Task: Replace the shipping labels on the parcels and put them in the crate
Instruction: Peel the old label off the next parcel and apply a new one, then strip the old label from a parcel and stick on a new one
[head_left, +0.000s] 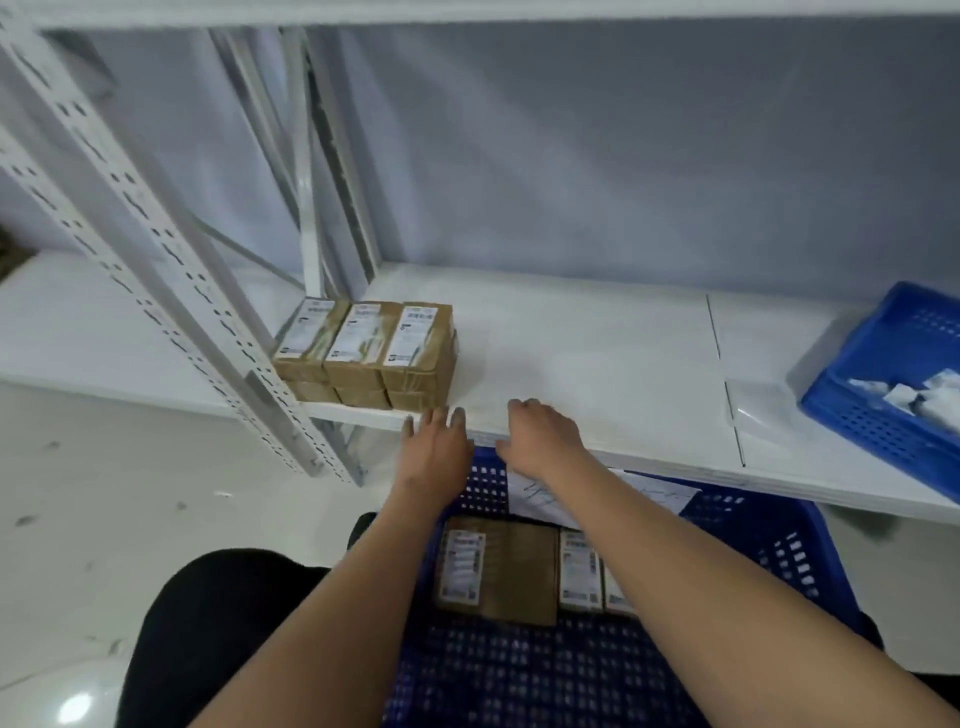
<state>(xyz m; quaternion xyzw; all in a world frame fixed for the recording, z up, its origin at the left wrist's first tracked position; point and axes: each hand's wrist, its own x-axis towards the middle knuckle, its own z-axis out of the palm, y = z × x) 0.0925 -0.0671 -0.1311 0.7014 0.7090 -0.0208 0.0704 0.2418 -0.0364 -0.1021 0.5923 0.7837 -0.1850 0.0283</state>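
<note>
While both hands hover at the shelf edge:
Crate (769, 561): 6 o'clock, labelled parcels (498, 569) inside.
Left hand (436, 447): fingers straight, empty.
Right hand (540, 436): fingers curled, empty.
Shelf (597, 353): stacked parcels (366, 353), 10 o'clock.
Basket (878, 395): 3 o'clock, white scraps (930, 397).

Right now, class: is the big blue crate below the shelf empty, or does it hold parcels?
Not empty. The big blue crate holds brown labelled parcels lying flat on its floor, between the person's forearms.

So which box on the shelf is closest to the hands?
The rightmost parcel of the top three. It sits at the stack's right end, nearest the left hand; the other two lie farther left.
</note>
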